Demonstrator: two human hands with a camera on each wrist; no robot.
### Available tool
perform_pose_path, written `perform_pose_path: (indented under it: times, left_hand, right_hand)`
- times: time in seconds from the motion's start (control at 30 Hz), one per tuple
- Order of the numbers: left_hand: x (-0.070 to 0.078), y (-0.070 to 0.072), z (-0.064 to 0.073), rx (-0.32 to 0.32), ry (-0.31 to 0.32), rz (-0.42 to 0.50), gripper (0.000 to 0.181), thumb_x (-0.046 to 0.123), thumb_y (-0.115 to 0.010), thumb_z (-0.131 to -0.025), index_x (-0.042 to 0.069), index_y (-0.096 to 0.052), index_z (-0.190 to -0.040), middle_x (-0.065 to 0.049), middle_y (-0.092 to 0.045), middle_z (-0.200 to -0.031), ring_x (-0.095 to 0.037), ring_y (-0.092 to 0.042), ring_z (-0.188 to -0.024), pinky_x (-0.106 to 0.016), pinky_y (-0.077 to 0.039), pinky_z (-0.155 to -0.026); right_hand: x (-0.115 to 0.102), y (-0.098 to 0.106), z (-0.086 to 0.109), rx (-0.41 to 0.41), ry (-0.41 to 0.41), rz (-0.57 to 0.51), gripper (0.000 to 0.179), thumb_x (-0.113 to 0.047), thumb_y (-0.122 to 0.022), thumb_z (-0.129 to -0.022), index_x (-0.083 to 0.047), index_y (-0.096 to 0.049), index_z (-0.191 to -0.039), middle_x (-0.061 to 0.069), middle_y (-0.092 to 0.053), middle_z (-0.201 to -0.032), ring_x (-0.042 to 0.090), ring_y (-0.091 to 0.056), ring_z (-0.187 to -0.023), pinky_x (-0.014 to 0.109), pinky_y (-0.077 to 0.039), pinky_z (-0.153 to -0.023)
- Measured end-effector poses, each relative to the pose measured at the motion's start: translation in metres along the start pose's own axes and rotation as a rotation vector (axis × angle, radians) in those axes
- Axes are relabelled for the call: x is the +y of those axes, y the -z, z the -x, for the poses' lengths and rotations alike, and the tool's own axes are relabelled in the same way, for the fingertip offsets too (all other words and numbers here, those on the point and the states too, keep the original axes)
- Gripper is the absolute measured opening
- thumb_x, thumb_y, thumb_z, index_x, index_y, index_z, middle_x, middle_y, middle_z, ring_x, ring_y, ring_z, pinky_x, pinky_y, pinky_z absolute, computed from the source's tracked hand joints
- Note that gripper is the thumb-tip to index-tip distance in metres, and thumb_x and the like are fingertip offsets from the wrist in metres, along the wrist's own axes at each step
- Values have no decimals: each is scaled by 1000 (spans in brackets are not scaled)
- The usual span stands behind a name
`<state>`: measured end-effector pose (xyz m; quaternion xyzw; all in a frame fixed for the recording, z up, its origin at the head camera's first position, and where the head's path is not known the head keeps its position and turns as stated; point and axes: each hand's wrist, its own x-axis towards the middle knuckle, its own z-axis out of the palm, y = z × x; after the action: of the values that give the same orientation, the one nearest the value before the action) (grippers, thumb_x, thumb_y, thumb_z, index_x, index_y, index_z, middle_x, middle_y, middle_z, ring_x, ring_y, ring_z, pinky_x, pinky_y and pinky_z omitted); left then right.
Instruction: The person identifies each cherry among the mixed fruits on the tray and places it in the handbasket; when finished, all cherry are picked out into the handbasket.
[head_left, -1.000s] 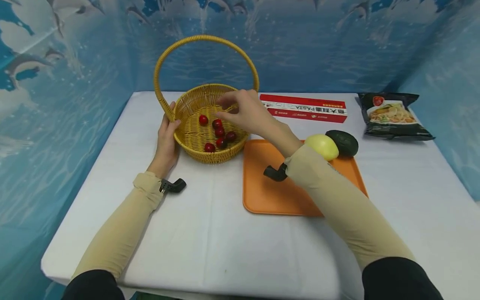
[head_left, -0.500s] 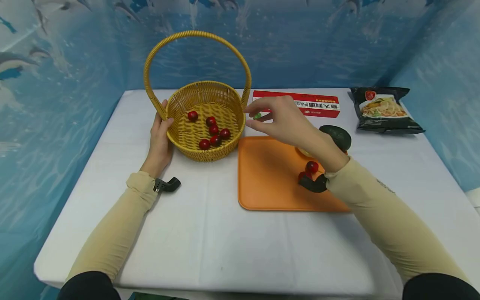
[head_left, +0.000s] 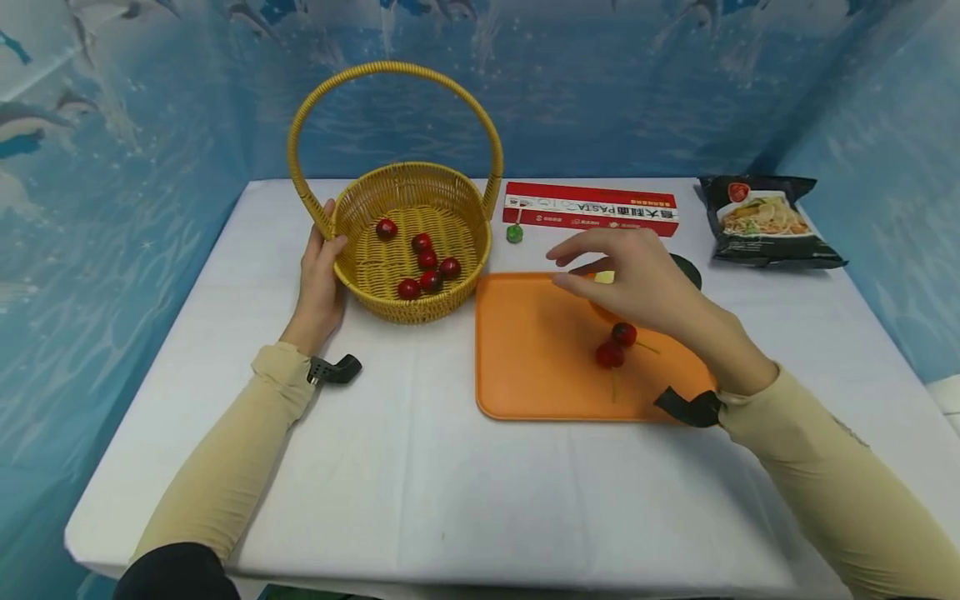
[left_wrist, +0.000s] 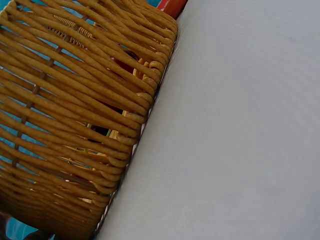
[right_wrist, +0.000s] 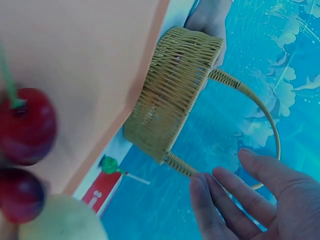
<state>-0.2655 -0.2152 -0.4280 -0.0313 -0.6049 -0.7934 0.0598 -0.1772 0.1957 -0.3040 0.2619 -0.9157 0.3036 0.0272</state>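
Observation:
My left hand [head_left: 318,283] grips the left side of a yellow woven basket [head_left: 412,310] near the foot of its tall handle, thumb at the rim. Several dark red cherries [head_left: 427,259] lie on the basket's floor. In the left wrist view, the basket's weave [left_wrist: 75,100] fills the left side. Over the orange tray [head_left: 525,358] hovers my right hand [head_left: 637,271], fingers bent loosely and holding nothing; the right wrist view shows its thumb and fingers [right_wrist: 240,195] apart. Two stemmed cherries [head_left: 611,354] sit on the tray below it.
A green lollipop [head_left: 513,233] lies by a red pasta box [head_left: 592,206] at the back. At the back right is a black noodle packet [head_left: 772,221]. My right hand mostly hides a pale yellow-green fruit [right_wrist: 65,220] and a dark green one [head_left: 687,271].
My right hand has moved from above the basket rightward over the tray, uncovering the lollipop and two tray cherries. My left hand keeps its hold; the whole view has shifted slightly.

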Motion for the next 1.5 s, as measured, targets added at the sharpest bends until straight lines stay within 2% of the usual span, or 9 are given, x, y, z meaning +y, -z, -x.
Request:
perform_pose_path:
  times: [0.33,0.57,0.7,0.83,1.0,1.13,1.3,1.5]
  left_hand:
    - [-2,-2,-1,1,6,6,66,14,-47,-105,32,-33,-167,10,-30,-171,-16,-30,-157,-33,-23,-130]
    - [1,-1,1,14,-8,-2,65,13,-47,-105,33,-35,-166,9,-30,-171,-16,-30,-157,-32,-23,-129]
    - [1,0,1,16,-5,-1,64,13,-46,-105,34,-36,-165,9,-30,-171,-16,-30,-157,-32,-23,-130]
    - [0,-2,1,5,-5,6,64,12,-46,-105,34,-36,-165,9,-29,-171,-16,-30,-157,-33,-22,-130]
    - [0,-2,1,11,-8,2,65,12,-47,-105,32,-36,-166,8,-29,-171,-16,-30,-157,-34,-22,-130]
    - [0,-1,2,18,-8,3,65,13,-47,-104,31,-35,-166,8,-30,-171,-16,-30,-157,-33,-23,-130]
    - [0,-2,2,19,-9,-14,64,15,-49,-104,36,-39,-164,9,-30,-171,-16,-30,-157,-29,-24,-128]
    - [0,-2,2,13,-3,-3,64,13,-47,-105,34,-36,-165,9,-29,-171,-16,-29,-157,-31,-23,-129]
  right_hand:
    - [12,5,41,10,-68,-17,29,-22,-79,-96,-19,-78,-125,4,-78,-117,22,-79,-98,49,-63,-88]
    - [23,-1,57,0,-29,29,33,-17,-82,-93,-15,-76,-126,6,-77,-118,24,-78,-102,47,-62,-90]
    - [29,-6,67,-25,-59,20,37,-16,-85,-90,-14,-76,-126,6,-78,-117,26,-77,-104,52,-60,-92]
    - [36,-8,77,-70,-72,18,36,-12,-87,-87,-11,-78,-122,6,-78,-114,25,-76,-100,52,-62,-89]
    - [43,-16,83,-140,-31,29,32,-8,-88,-85,-14,-79,-115,-3,-78,-107,13,-73,-94,40,-64,-84]
    - [43,-23,86,-210,-43,20,31,-12,-87,-87,-18,-79,-115,-8,-77,-109,11,-70,-99,36,-63,-85]
    - [41,-27,87,-249,-70,37,31,-19,-88,-87,-21,-79,-117,-11,-76,-111,10,-69,-102,39,-62,-88]
    - [39,-30,84,-274,-57,81,32,-24,-88,-87,-23,-79,-118,-11,-76,-112,12,-68,-105,44,-60,-93]
